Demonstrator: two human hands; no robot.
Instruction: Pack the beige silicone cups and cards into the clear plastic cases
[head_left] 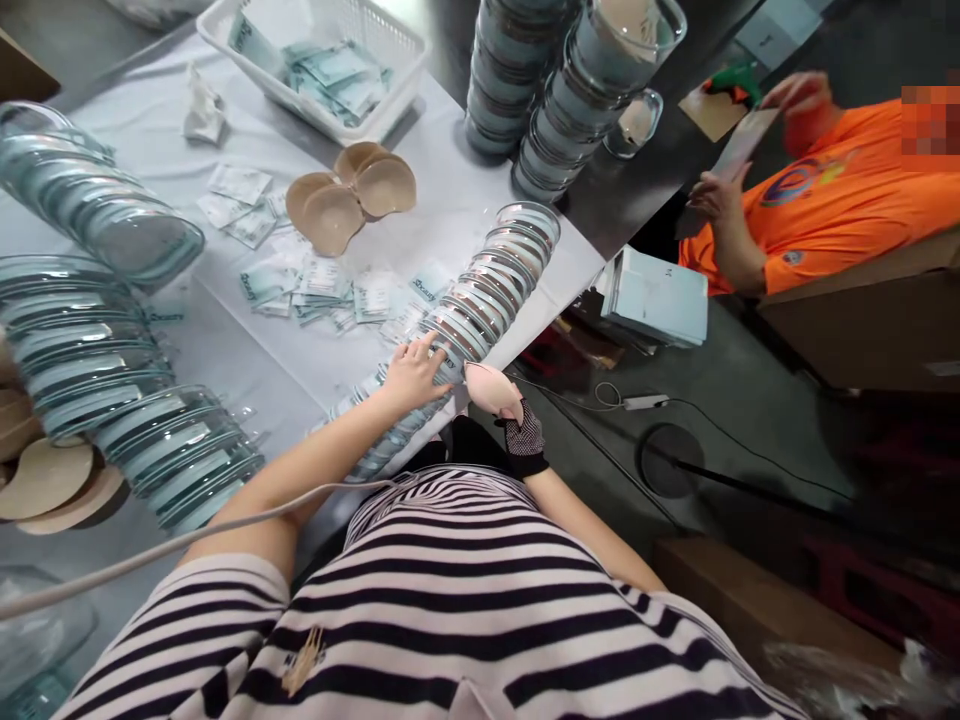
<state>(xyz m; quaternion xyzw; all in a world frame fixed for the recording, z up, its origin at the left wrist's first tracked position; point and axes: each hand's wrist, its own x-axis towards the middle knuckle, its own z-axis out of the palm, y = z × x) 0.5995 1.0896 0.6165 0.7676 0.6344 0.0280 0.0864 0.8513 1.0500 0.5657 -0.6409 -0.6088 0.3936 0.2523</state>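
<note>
Head view, looking down over a striped shirt (465,590) at a white-covered counter (247,360). The left hand (414,372) lies with fingers released and spread on a long row of clear plastic shells (465,320), which lies on its side and runs from the near counter edge up toward the far right. The right hand (504,400), wearing a black mesh wrist cover (525,440), is clenched around a pink-beige cup (486,385), held just beside the row at the counter's near edge and touching or nearly touching the left fingertips.

Loose pale-blue paper cards (322,285) are scattered on the counter just left of the row. A beige double-cup piece (352,195) lies farther back, well apart from both hands. A white basket (315,60) with more cards stands at the far edge. Other shell rows (97,330) curve along the left side, and 2 upright stacks (570,90) stand at the far right of the counter. A person in an orange shirt (847,200) sits at far right, holding a flat sheet (742,145) with both hands.
</note>
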